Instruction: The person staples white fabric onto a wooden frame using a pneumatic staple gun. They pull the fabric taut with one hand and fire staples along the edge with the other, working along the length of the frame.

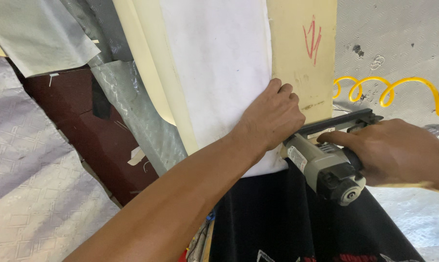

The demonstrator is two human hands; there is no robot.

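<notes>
Against the foam edge, left hand (272,116) fingers pressing white fabric (219,63) flat, right hand (399,153) fingers wrapped around staple gun (326,162)

The one camera sits on the person's head and looks down and forward, very close over the left hand (272,116), the right hand (399,153) and the staple gun (326,167), with no second view to share anything.
</notes>
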